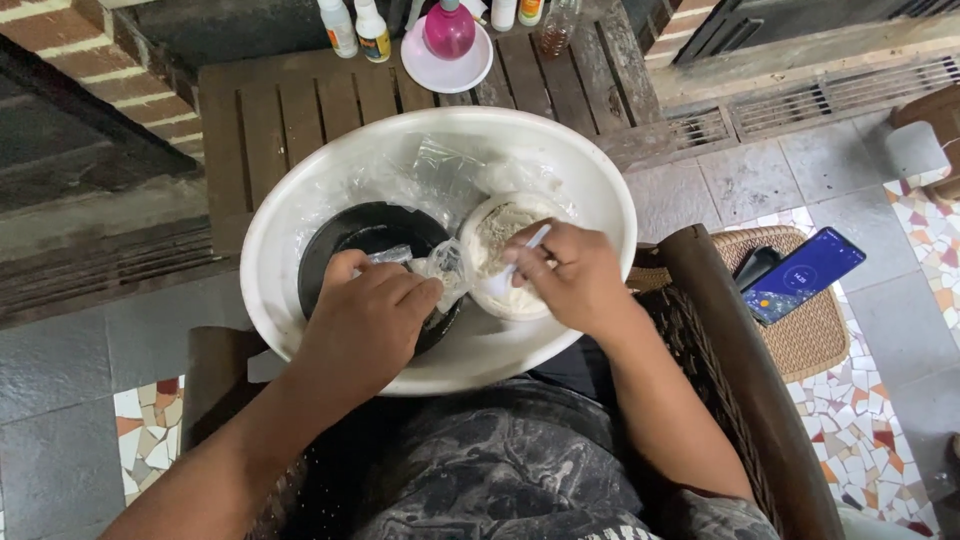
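Note:
A large white basin (300,200) rests on my lap. Inside it lie a black round bowl (345,245) and a white tub (505,225) of pale powder, with crumpled clear plastic (440,170) behind them. My left hand (365,320) pinches a small clear plastic bag (440,265) over the black bowl's right rim. My right hand (575,275) holds a white spoon (530,245) dipped in the tub of powder.
A dark wooden slatted table (290,115) stands beyond the basin with small bottles (355,28), a pink bottle (449,30) on a white plate and a glass jar (553,30). A phone (805,275) lies on a wicker stool (815,335) at right. A wooden chair arm (740,360) runs beside my right forearm.

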